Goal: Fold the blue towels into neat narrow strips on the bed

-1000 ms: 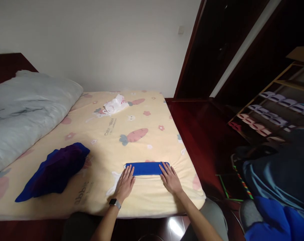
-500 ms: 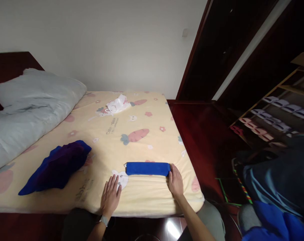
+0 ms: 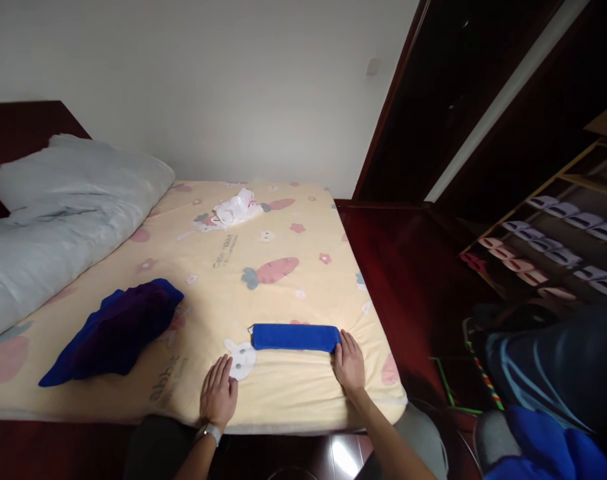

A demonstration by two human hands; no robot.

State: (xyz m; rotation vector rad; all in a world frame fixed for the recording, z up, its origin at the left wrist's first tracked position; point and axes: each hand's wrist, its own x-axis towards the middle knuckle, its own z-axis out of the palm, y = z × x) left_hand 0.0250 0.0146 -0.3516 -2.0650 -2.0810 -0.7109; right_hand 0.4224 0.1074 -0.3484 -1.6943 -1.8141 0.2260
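Observation:
A flat, narrow blue cloth bundle (image 3: 294, 337) lies crosswise near the front edge of the bed, with a small loop at its left end. My right hand (image 3: 349, 359) rests at the bundle's right end, its fingertips touching it. To the left of the bundle, my left hand (image 3: 218, 392) lies flat on the patterned sheet (image 3: 278, 300) with nothing in it. A crumpled blue and dark purple cloth (image 3: 116, 330) is spread further left on the bed.
A white plastic bag (image 3: 237, 208) sits toward the back of the bed. Grey bedding (image 3: 78, 200) covers the left side. Beyond the bed's right edge stand a shoe rack (image 3: 558, 175) with slippers and dark and blue fabric (image 3: 553, 433) at the lower right.
My left hand has drawn slightly back toward the front edge, its fingers closer together. My right hand has barely moved, and the blue bundle lies as before.

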